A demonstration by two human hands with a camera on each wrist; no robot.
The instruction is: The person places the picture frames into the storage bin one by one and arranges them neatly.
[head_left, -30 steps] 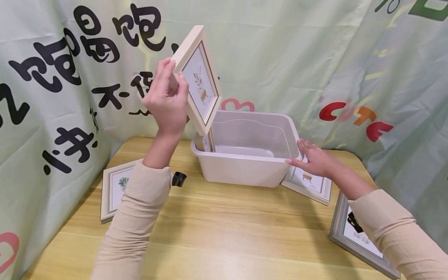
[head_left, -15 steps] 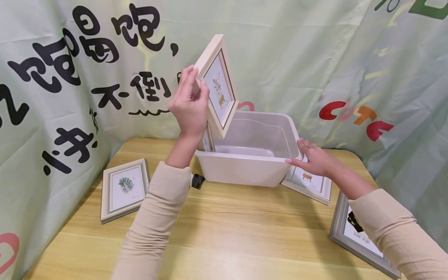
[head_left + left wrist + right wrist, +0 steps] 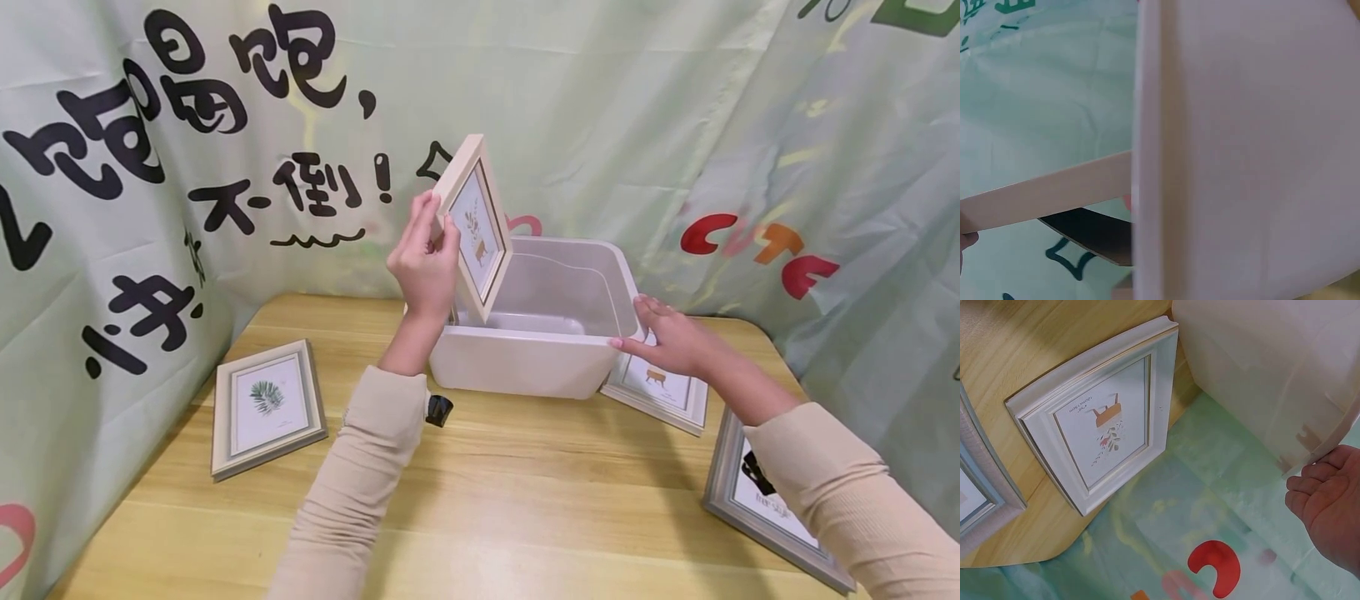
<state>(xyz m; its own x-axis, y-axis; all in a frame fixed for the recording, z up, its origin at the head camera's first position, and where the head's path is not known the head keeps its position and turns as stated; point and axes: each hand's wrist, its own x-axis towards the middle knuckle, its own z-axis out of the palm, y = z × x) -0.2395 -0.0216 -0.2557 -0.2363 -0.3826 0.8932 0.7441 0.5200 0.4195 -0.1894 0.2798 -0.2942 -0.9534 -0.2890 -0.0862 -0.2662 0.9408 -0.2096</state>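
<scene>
My left hand [image 3: 426, 262] pinches a cream picture frame [image 3: 474, 152] by its left side. The frame stands tilted over the left part of a pale grey plastic bin [image 3: 517, 362], its lower corner below the rim line. In the left wrist view the bin's wall fills the right side, with the frame's edge [image 3: 1047, 190] and its dark back stand [image 3: 1094, 234] beyond. My right hand [image 3: 678, 340] grips the bin's right rim, thumb at the front corner; bent fingers [image 3: 1297, 497] show in the right wrist view. Another frame inside the bin is almost wholly hidden behind my left hand.
A leaf-print frame [image 3: 270, 404] lies on the wooden table [image 3: 525, 500] at the left. Right of the bin lies a white frame [image 3: 1094, 419], partly covered by my hand. A grey frame [image 3: 780, 508] lies nearer, under my right forearm. A printed curtain [image 3: 600, 125] hangs behind.
My left hand has carried the cream frame right, then down, from beyond the bin's left end to its opening. My right hand stays on the rim.
</scene>
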